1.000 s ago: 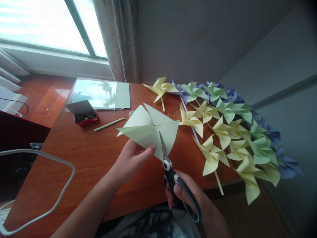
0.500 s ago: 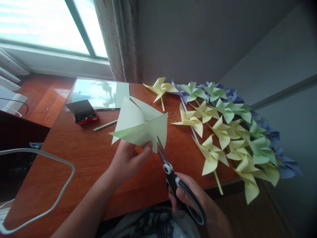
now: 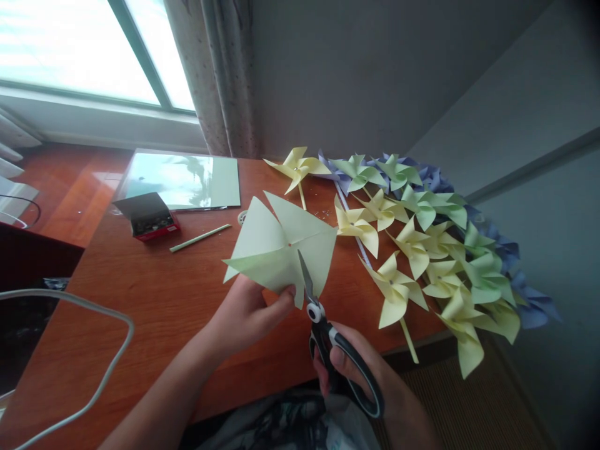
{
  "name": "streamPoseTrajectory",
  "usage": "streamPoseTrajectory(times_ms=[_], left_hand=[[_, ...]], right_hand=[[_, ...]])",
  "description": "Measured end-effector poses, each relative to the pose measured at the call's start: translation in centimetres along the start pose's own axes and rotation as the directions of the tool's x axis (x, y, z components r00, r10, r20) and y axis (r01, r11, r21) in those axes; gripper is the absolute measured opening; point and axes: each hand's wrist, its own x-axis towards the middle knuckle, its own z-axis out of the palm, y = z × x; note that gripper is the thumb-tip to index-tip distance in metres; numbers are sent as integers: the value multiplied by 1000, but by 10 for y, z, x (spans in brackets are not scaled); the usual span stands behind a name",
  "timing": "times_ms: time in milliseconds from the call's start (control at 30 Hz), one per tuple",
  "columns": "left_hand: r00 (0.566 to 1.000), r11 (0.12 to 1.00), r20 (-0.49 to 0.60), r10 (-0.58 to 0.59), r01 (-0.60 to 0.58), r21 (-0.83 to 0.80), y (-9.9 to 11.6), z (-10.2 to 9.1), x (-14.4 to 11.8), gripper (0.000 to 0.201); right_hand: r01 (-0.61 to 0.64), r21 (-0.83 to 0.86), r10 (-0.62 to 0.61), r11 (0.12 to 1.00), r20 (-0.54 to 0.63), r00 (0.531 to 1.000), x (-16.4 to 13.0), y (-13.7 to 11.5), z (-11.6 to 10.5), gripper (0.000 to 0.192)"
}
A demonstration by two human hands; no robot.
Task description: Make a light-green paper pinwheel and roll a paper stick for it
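A pale green sheet of paper (image 3: 307,225), slit from its corners toward a small red dot at the centre, is pinched between the thumb and fingers of my left hand (image 3: 255,309). Most of those fingers are hidden beneath the sheet. My right hand (image 3: 349,359) has its fingers through the handles of black-and-white scissors (image 3: 315,312). The scissors' blades lie along a slit in the lower edge of the paper, tips close to the red dot. Both hands are above the wooden table's front half.
Several yellow, green and purple paper pinwheels (image 3: 396,287) cover the table's right side. At the left are a small open red box (image 3: 152,225), a pale green paper stick (image 3: 200,238) and a glossy sheet (image 3: 187,181). A white cable (image 3: 117,350) loops at the near left.
The scissors' blades have moved deeper into the paper, toward its centre. The sheet has tilted so more of its face shows. The whole view has shifted slightly.
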Motion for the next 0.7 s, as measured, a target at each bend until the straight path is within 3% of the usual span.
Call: streamPoseTrajectory(times_ms=[133, 400, 567, 700], left_hand=[[991, 987, -11, -136, 135, -87, 0, 2, 0, 15], [959, 882, -21, -282, 250, -400, 1, 3, 2, 21], [963, 895, -17, -268, 242, -376, 0, 2, 2, 23], [968, 904, -21, -249, 225, -363, -2, -1, 2, 22]], right_hand=[[33, 2, -33, 999, -2, 999, 3, 0, 3, 63], [40, -50, -40, 998, -9, 999, 4, -4, 4, 58], [42, -112, -45, 993, -27, 999, 4, -7, 5, 59], [14, -264, -64, 964, -182, 981, 4, -8, 10, 50]])
